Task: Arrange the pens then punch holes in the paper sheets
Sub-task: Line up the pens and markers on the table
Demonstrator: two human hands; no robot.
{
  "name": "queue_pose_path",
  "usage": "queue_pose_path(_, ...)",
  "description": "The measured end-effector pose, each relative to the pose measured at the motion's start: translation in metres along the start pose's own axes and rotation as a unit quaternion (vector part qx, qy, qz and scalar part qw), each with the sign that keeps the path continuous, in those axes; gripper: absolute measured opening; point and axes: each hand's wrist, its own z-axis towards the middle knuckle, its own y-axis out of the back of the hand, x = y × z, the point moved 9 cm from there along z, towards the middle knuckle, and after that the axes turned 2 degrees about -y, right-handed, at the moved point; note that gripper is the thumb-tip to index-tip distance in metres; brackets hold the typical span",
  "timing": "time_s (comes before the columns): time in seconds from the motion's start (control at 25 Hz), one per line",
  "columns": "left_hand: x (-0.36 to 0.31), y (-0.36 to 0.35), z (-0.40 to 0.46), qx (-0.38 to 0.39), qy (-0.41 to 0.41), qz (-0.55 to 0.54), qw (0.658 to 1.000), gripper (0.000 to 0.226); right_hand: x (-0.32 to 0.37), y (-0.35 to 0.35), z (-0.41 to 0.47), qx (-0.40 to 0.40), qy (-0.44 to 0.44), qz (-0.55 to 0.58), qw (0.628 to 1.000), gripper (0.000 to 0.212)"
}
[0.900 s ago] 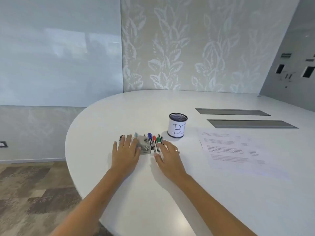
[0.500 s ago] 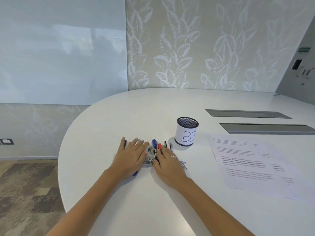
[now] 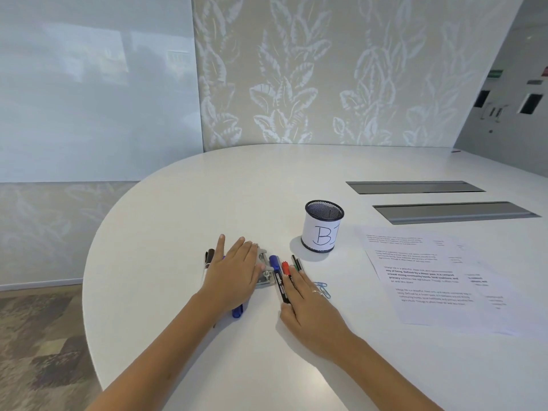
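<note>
So compared with half a second back, my hands have slid a bit apart and toward me: my left hand point(image 3: 234, 275) used to cover most of the hole punch point(image 3: 264, 271), and now more of that metal thing shows between my two hands, with the left fingers still lying over its left side. My right hand point(image 3: 308, 301) has pulled back a little too, so the blue-capped marker point(image 3: 278, 277) is now out in the open just left of my right fingers, and the red marker point(image 3: 286, 267) and green marker point(image 3: 296, 266) poke out past my fingertips. Both hands are flat, palms down, fingers spread, not gripping anything. A black marker point(image 3: 210, 258) lies just left of my left hand, and the end of a blue pen point(image 3: 237, 311) sticks out from under that palm on the near side. Some blue paper clips point(image 3: 323, 287) sit right beside my right hand, by the ring finger. The mesh pen cup point(image 3: 323, 226) with the white label stands upright beyond the markers, apart from both hands. The paper sheets point(image 3: 430, 280) lie flat well off to the right of my right hand on the white table point(image 3: 178, 221), not touched.
</note>
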Motion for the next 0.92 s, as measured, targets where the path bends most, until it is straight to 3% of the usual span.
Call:
queue_pose_path(0.28, -0.011, -0.012, 0.042, 0.041, -0.002, 0.017, 0.999, 0.055, -0.006, 0.009, -0.057, 0.015, -0.010, -0.009, 1.000, 0.063)
queue_pose_path(0.6, -0.037, -0.017, 0.057, 0.046, -0.034, -0.060, 0.997, 0.056, 0.011, 0.014, -0.072, 0.045, 0.027, -0.008, 0.999, 0.060)
queue_pose_path(0.72, -0.018, -0.015, 0.049, 0.065, -0.003, -0.094, 0.993, 0.057, 0.018, 0.012, -0.070, 0.054, 0.036, 0.003, 0.998, 0.059)
queue_pose_path(0.92, 0.041, -0.031, 0.009, 0.152, 0.025, -0.031, 0.988, 0.051, 0.044, 0.004, -0.050, 0.053, 0.065, 0.028, 0.996, 0.058)
